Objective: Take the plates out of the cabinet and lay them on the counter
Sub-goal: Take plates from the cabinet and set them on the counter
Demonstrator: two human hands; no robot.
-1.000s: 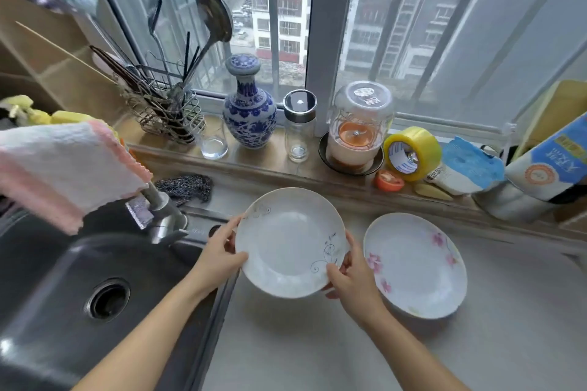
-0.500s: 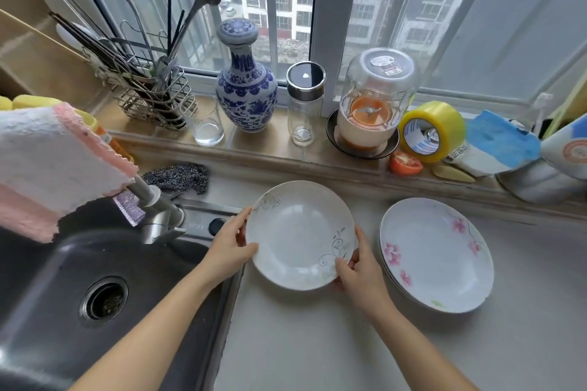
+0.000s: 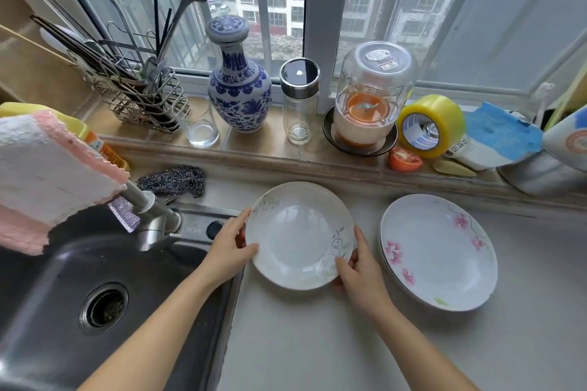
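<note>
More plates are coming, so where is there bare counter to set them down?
Bare counter lies in front of the scroll-pattern plate and the pink-flowered plates, and right of those towards the frame edge. The windowsill is crowded; the sink borders the left.

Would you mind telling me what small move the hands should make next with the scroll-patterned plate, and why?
Probably let go: the scroll-patterned plate seems to sit on the counter beside the pink-flowered plates, with the left hand and right hand gripping its rim.
</note>
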